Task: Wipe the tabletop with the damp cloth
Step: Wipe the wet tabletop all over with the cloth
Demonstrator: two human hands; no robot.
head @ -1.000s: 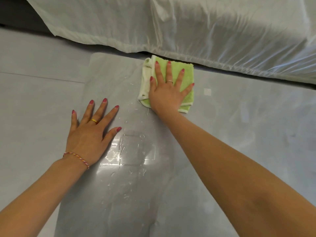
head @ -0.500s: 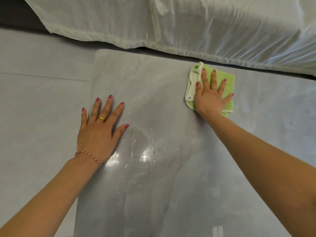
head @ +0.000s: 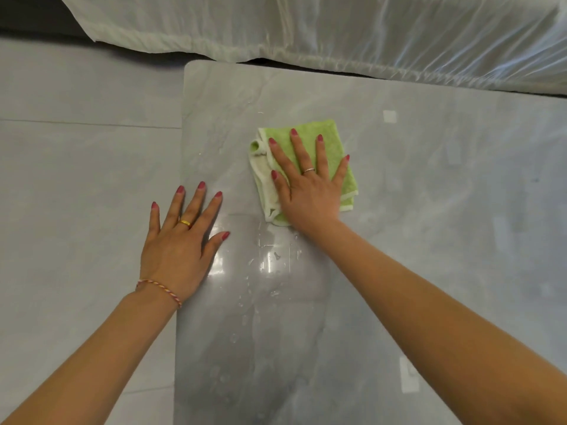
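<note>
- On the glossy grey marble-look worktop (head: 429,210), toward the far left part, sits the folded lime-green terry cloth with its cream edge (head: 334,142).
- Right hand (head: 306,191) lies flat on top of it, fingers spread and straight, pressing rather than grabbing.
- Left hand (head: 178,246) is splayed flat at the worktop's left edge, holding nothing, probably bracing.
- Cloth looks soft, floppy and light; damp, I'd guess it drags a bit and could bunch at the loose fold, so a flat palm over the middle seems best.
- Water droplets (head: 270,262) near the wrist look unwiped.
- No brands or readable writing anywhere.
</note>
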